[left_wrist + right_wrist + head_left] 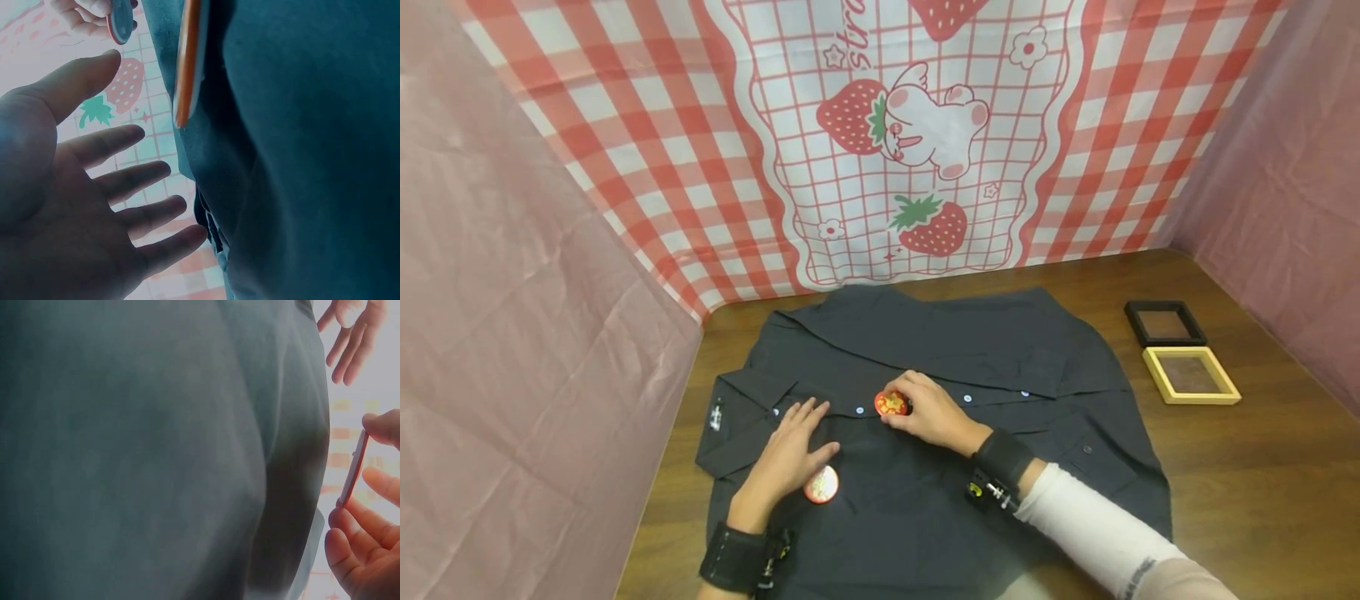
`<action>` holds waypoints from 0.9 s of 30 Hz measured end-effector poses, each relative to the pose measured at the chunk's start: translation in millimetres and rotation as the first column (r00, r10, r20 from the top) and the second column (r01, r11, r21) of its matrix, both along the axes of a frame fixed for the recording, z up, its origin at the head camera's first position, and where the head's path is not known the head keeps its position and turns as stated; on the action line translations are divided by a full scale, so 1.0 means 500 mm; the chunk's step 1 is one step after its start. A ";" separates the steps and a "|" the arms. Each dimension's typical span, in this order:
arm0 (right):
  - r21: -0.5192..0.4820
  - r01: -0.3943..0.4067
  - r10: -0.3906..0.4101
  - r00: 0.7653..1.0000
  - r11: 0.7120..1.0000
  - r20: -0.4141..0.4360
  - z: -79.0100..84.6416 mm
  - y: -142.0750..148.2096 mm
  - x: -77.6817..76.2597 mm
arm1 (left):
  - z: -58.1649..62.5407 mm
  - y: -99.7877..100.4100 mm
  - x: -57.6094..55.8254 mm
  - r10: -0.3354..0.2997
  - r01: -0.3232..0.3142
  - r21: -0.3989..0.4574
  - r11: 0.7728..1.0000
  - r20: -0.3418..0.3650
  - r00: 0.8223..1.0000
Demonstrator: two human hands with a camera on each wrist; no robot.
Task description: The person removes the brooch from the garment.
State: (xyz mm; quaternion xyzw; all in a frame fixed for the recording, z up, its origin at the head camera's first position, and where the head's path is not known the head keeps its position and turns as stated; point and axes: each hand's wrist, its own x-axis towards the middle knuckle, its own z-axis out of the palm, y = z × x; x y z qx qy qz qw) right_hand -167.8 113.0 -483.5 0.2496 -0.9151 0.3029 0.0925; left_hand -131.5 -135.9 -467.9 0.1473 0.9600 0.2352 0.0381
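Note:
A dark button-up shirt (880,500) lies spread on the wooden table, its collar toward the left. My right hand (936,412) pinches a round red-and-gold badge (891,403) by its edge, over the row of buttons. In the right wrist view, that badge (354,469) appears edge-on between thumb and fingertips, tilted. My left hand (786,462), fingers straight and spread, is over the shirt beside the collar and holds nothing. A second round badge (822,485), pale and shiny with a red rim, lies on the shirt just beside the left thumb.
On the table's right side lie a black square frame (1165,323) and a yellow one (1192,375), edges nearly meeting. Behind the table hangs a red checked cloth (1120,125) with strawberries. Pink cloth (535,333) walls stand at both sides.

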 end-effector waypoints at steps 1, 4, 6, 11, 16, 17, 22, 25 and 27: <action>-0.001 0.004 -0.004 1.000 1.000 0.003 -0.001 0.002 -0.001 | 0.000 -0.001 0.000 -0.001 0.001 0.001 1.000 -0.003 1.000; -0.009 0.015 -0.014 1.000 1.000 0.007 -0.001 0.009 -0.003 | -0.002 -0.002 -0.001 0.005 -0.005 0.006 1.000 0.007 1.000; -0.012 0.018 -0.018 1.000 1.000 0.006 0.001 0.014 -0.004 | -0.003 -0.002 -0.003 0.010 -0.010 0.008 1.000 0.013 1.000; -0.019 0.030 -0.030 1.000 0.999 0.009 0.005 0.025 -0.003 | -0.007 -0.005 -0.004 0.018 -0.018 0.012 1.000 0.009 1.000; -0.036 0.051 -0.050 0.998 0.998 0.026 0.004 0.037 -0.004 | -0.006 -0.005 -0.005 0.022 -0.022 0.020 1.000 0.012 1.000; -0.037 0.055 -0.054 0.998 0.998 0.030 0.004 0.039 -0.005 | -0.006 -0.006 -0.006 0.023 -0.024 0.019 1.000 0.013 1.000; -0.045 0.079 -0.077 0.996 0.996 0.034 0.012 0.047 -0.011 | -0.007 -0.007 -0.007 0.027 -0.028 0.015 0.999 0.027 0.999; -0.050 0.093 -0.092 0.995 0.994 0.026 0.019 0.052 -0.014 | -0.007 -0.007 -0.007 0.022 -0.022 0.021 1.000 0.022 1.000; -0.046 0.099 -0.098 0.995 0.994 0.029 0.023 0.055 -0.016 | -0.007 -0.007 -0.007 0.025 -0.026 0.023 0.999 0.022 0.999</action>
